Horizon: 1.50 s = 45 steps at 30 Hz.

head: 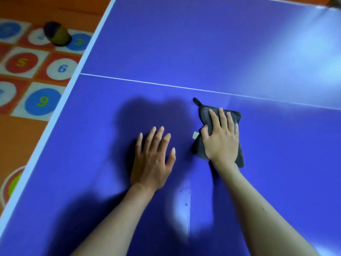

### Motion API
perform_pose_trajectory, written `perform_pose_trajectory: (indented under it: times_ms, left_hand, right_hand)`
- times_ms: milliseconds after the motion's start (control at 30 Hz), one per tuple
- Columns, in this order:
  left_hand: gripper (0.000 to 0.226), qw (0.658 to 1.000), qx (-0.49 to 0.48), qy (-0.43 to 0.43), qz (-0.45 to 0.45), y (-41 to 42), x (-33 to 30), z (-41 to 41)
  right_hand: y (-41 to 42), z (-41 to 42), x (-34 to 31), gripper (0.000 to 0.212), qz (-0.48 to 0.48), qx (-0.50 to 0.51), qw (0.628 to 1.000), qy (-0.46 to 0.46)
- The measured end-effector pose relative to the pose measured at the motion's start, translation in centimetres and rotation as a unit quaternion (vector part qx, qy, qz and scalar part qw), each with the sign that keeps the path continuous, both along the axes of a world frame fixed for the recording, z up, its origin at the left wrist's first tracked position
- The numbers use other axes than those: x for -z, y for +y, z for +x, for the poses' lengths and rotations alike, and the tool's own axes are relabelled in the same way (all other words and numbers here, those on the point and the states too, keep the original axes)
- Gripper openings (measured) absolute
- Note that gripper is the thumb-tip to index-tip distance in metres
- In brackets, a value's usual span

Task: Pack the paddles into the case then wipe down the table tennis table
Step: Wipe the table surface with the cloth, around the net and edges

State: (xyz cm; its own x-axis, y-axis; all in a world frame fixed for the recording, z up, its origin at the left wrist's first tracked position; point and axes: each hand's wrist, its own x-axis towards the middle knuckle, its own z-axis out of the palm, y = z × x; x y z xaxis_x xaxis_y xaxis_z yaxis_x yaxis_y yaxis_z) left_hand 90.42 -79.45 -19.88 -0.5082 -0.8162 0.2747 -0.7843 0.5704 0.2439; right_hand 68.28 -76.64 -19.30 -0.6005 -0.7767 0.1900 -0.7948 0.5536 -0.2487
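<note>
A: Nearest, what lies on the blue table tennis table (239, 52) with its white edge stripe?

B: Two bare forearms reach in from the bottom; the left hand (153, 159) lies palm down on the blue top, fingers straight and slightly spread, holding nothing; just beside it the right hand (220, 135) presses flat on a dark grey folded cloth (238, 119), fingers straight across the fabric.

A: And the cloth itself?

B: It lies on the table under that palm; a small loop sticks out at its far left corner, a pale tag shows at its left edge; its far end stops just short of a thin white line (147, 83) running across the table.

A: Beyond that?

B: More blue top with a pale glare at the right; off the table's left edge, an orange floor mat with numbered circles (36, 85), and a dark, blurred cylindrical object (57, 34) standing on it near the figure 3; I cannot tell what that is.
</note>
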Motion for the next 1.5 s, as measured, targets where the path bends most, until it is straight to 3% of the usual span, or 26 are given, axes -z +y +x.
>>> perform_pose_trajectory:
  times_ms: [300,500,867,1067,1267,1500]
  left_hand:
    - [0.049,1.000,0.002,-0.022,0.008,-0.1,-0.1,-0.3]
    - [0.050,1.000,0.001,-0.012,0.002,-0.3,0.3,-0.3]
    - [0.053,1.000,0.004,0.025,0.010,-0.3,0.5,-0.3]
    - [0.040,0.992,0.002,0.120,-0.045,-0.1,-0.3,1.0]
    - [0.037,0.994,0.013,0.064,-0.085,-0.7,-0.8,5.8]
    - [0.044,0.998,0.018,0.024,-0.056,-3.8,0.0,9.2]
  right_hand:
    - [-7.5,-5.9,-1.0,0.063,0.028,-0.038,0.999,-0.019]
    - [-7.6,-5.8,-0.6,0.064,0.030,-0.040,0.999,-0.018]
    - [6.2,8.6,0.2,0.060,-0.003,-0.052,0.998,0.033]
    - [14.2,17.1,0.1,0.059,0.002,-0.038,0.998,0.048]
    - [19.2,22.8,0.0,0.062,0.030,-0.027,0.998,0.044]
    - [14.9,20.4,-0.2,0.060,0.018,-0.032,0.998,0.043]
